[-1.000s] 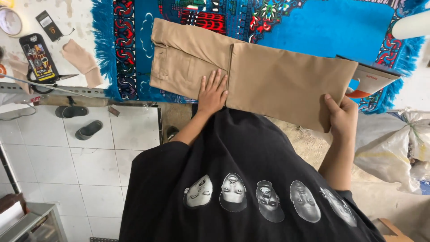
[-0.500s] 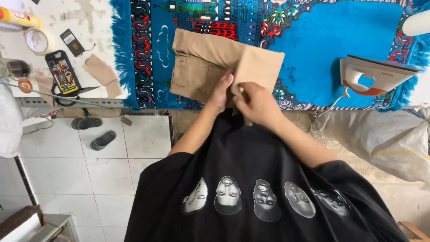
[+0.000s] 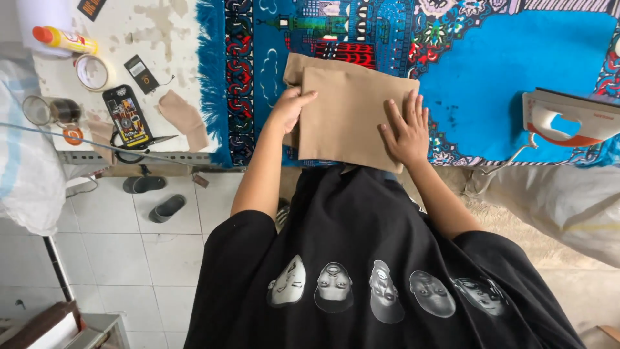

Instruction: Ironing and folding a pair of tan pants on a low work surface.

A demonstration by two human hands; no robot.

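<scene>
A tan garment (image 3: 345,106) lies folded into a compact rectangle on a blue patterned rug (image 3: 516,58) that covers the table. My left hand (image 3: 289,110) grips the folded garment's left edge, thumb on top and fingers curled under. My right hand (image 3: 405,129) rests flat on the garment's right half, fingers spread, pressing it down. My black printed shirt fills the lower part of the head view.
A white and orange iron (image 3: 568,119) stands at the rug's right edge. On the bare white tabletop to the left lie a phone (image 3: 126,116), scissors, a tape roll (image 3: 93,71), a yellow bottle (image 3: 64,40) and a tan fabric scrap (image 3: 184,116). Slippers (image 3: 155,197) lie on the tiled floor.
The garment was spread long a second ago. My right hand brought its right end over to the left, folding it in half, and now lies flat on top.
</scene>
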